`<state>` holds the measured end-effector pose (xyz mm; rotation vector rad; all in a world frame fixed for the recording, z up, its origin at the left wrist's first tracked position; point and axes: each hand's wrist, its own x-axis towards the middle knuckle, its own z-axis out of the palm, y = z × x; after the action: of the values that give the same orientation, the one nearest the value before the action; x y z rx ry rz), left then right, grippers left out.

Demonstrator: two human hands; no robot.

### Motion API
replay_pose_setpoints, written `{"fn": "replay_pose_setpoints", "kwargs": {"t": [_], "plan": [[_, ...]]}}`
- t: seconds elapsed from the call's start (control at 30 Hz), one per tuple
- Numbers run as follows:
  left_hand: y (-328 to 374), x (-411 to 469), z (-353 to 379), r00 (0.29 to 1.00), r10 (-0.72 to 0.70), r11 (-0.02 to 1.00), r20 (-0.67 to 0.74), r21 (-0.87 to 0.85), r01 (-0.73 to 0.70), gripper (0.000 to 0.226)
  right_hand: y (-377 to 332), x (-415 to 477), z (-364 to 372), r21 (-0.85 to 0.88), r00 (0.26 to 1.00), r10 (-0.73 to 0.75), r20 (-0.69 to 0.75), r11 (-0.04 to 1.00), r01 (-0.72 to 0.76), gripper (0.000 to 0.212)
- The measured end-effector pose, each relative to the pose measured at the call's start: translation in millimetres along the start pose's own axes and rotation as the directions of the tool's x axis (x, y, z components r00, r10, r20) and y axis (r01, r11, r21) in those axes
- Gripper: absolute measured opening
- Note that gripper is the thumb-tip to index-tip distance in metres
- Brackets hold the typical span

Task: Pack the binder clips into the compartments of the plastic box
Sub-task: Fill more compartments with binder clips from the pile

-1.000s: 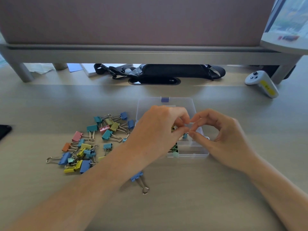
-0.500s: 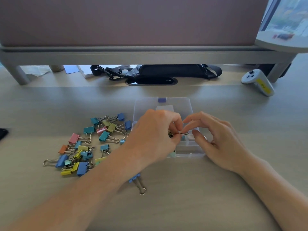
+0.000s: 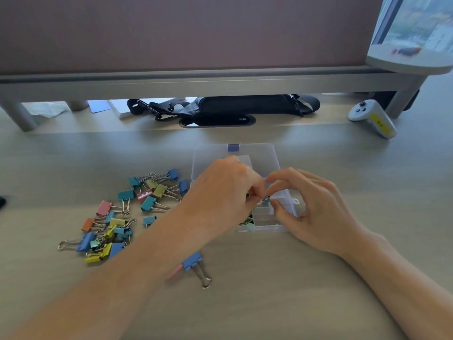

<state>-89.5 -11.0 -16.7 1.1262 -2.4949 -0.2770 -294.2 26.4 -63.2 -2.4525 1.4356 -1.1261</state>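
A clear plastic box [image 3: 274,165] lies open on the desk, its lid folded back. Both hands meet over its compartments. My left hand [image 3: 225,195] pinches a small binder clip [image 3: 265,200] by its wire handles, and my right hand [image 3: 311,207] pinches the same clip with index finger and thumb. A few clips [image 3: 249,222] lie in a near compartment, partly hidden by my left hand. A loose pile of coloured binder clips [image 3: 122,214] lies left of the box. One blue clip [image 3: 193,262] lies alone near my left forearm.
A raised shelf [image 3: 196,82] spans the back of the desk, with a black strap bag [image 3: 245,106] and papers [image 3: 117,107] under it. A white controller [image 3: 372,119] lies at the back right. A dark object [image 3: 2,201] sits at the left edge.
Both hands have lowered a little toward the box compartments, still joined on the small clip. The view has shifted slightly. The pile has not moved.
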Motion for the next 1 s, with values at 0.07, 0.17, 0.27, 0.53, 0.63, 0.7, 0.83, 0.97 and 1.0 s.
{"fn": "replay_pose_setpoints", "kwargs": {"t": [0.07,0.17,0.27,0.53,0.63,0.7,0.83,0.97,1.0], "plan": [[2,5,-1,1.0,-0.016,1.0,0.002,-0.011,0.016,0.014,0,0,1,0.001,1.0,0.014,-0.006,1.0,-0.014,0.04],[5,12,-1,0.999,-0.042,0.999,0.012,-0.022,0.042,0.016,0,-1,2,0.042,0.999,0.04,-0.015,0.998,-0.039,0.048],[6,14,0,0.996,-0.086,0.995,0.028,-0.046,0.087,0.021,0,-2,1,0.102,0.997,0.072,-0.014,0.992,-0.07,0.05],[1,10,4,0.993,-0.119,0.977,-0.008,-0.18,0.116,0.025,-1,-2,4,0.001,0.996,-0.066,0.065,0.998,0.066,0.033],[-6,6,-1,0.991,-0.134,0.962,0.023,-0.235,0.136,0.024,-2,-2,4,-0.046,0.992,-0.094,0.085,0.994,0.098,0.031],[-15,0,-6,0.99,-0.14,0.96,0.013,-0.243,0.138,0.019,-1,-2,3,-0.049,0.992,-0.09,0.091,0.994,0.095,0.031],[-39,-18,-28,0.982,-0.18,0.96,-0.055,-0.228,0.163,0.018,-1,-3,4,-0.043,0.993,-0.066,0.094,0.997,0.07,0.029],[-75,-36,-60,0.964,-0.264,0.959,0.021,-0.101,0.265,0.017,-2,-3,4,-0.045,0.994,-0.048,0.096,0.998,0.052,0.029],[-83,-41,-68,0.957,-0.28,0.956,0.077,-0.068,0.285,0.016,-2,-3,4,-0.045,0.994,-0.047,0.095,0.998,0.051,0.029]]}}
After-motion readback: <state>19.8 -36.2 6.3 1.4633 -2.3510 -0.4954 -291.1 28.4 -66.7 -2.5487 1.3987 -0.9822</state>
